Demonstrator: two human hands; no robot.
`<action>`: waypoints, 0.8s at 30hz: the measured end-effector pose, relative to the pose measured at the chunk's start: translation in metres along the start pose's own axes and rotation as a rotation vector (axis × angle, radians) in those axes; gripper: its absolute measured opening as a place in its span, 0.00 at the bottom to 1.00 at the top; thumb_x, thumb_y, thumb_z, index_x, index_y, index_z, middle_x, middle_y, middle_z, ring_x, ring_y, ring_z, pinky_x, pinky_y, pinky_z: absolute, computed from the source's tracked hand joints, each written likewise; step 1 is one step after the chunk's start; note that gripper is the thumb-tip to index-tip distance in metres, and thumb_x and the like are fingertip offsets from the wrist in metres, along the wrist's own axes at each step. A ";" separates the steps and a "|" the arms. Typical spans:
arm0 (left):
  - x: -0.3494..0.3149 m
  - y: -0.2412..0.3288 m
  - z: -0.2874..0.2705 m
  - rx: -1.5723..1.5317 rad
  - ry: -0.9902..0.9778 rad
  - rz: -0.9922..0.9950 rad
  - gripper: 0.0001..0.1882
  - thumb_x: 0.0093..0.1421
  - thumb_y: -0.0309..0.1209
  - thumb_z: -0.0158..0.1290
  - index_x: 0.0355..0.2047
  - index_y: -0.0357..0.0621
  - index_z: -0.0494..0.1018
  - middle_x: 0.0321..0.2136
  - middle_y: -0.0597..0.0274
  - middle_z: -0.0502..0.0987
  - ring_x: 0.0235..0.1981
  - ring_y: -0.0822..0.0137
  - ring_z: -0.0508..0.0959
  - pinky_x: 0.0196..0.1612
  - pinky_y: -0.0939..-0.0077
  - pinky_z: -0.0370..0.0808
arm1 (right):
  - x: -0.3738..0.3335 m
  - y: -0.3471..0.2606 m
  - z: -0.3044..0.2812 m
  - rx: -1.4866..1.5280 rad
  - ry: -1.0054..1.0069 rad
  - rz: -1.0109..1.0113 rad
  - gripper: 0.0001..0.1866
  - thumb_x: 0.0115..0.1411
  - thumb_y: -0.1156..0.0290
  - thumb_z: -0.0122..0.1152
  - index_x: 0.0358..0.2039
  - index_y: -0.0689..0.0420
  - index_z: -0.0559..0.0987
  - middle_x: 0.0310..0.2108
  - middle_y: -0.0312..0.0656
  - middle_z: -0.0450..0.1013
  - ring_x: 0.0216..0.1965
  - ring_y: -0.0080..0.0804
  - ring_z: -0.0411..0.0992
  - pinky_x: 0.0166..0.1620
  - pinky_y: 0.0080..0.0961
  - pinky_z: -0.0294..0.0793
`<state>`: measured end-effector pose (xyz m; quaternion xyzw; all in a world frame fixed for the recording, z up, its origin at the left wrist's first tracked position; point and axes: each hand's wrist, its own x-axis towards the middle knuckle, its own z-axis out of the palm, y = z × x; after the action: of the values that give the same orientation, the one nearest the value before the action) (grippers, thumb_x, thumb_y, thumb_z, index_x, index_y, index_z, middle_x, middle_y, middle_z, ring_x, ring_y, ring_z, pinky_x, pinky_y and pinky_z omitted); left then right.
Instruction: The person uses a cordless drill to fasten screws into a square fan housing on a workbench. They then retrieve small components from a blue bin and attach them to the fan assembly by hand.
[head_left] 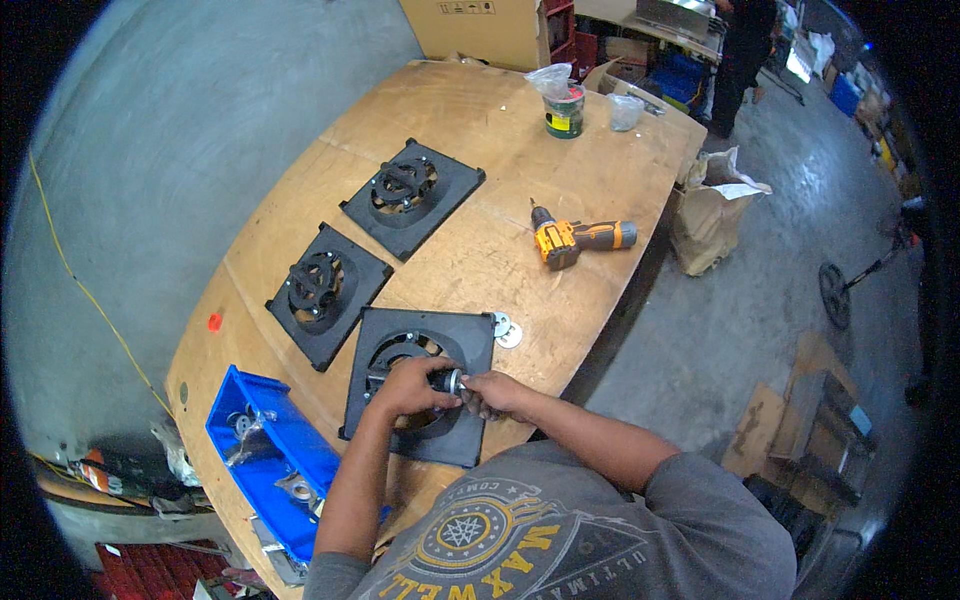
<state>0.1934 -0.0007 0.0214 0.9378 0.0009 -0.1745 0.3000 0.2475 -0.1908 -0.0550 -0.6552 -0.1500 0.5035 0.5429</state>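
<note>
My left hand (412, 386) is closed round a small black cylindrical part (440, 380) with a silver ring (455, 381) at its right end. From the right, my right hand (490, 394) is closed with its fingertips at that silver end; what lies between them is too small to make out. Both hands are over a square black frame (475, 345) with a round, ribbed opening, the nearest of three alike. The second frame (368, 275) lies to its left and the third (455, 185) farther back. Two round metal discs (509, 335) rest beside the nearest frame's right corner.
A yellow and black cordless drill (560, 240) lies on the wooden table (470, 110). A blue bin (275, 450) with metal pieces stands at the left. Toward the back are a green tub (564, 118) and a clear plastic bag (626, 112). A paper sack (708, 225) stands on the floor.
</note>
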 end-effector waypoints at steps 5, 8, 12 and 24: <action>-0.003 0.008 -0.003 0.022 -0.006 -0.054 0.36 0.37 0.45 0.70 0.49 0.48 0.77 0.41 0.49 0.80 0.43 0.51 0.80 0.48 0.63 0.74 | -0.006 0.014 0.003 -0.692 0.362 -0.667 0.23 0.67 0.51 0.48 0.30 0.60 0.77 0.23 0.50 0.73 0.29 0.51 0.74 0.38 0.45 0.72; 0.001 0.003 -0.002 0.040 0.013 0.002 0.37 0.37 0.45 0.71 0.49 0.48 0.77 0.41 0.49 0.80 0.43 0.51 0.80 0.47 0.64 0.74 | 0.007 0.025 0.005 -0.531 0.310 -0.625 0.24 0.67 0.51 0.47 0.29 0.59 0.77 0.21 0.45 0.72 0.25 0.44 0.74 0.32 0.40 0.74; 0.001 -0.001 0.000 0.016 0.009 0.003 0.37 0.37 0.45 0.71 0.49 0.47 0.77 0.41 0.48 0.80 0.43 0.51 0.80 0.48 0.64 0.74 | 0.005 0.001 -0.001 0.206 -0.092 0.129 0.26 0.68 0.49 0.45 0.29 0.59 0.78 0.22 0.36 0.73 0.18 0.25 0.70 0.19 0.23 0.67; 0.001 0.003 -0.002 0.015 -0.012 0.013 0.36 0.37 0.44 0.71 0.49 0.50 0.77 0.42 0.49 0.80 0.44 0.51 0.80 0.49 0.64 0.74 | 0.001 0.008 0.009 -0.334 0.219 -0.279 0.21 0.66 0.54 0.47 0.38 0.62 0.77 0.33 0.58 0.76 0.38 0.57 0.75 0.42 0.47 0.72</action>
<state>0.1956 -0.0019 0.0238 0.9389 -0.0083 -0.1783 0.2943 0.2379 -0.1883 -0.0615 -0.7594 -0.2605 0.3179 0.5045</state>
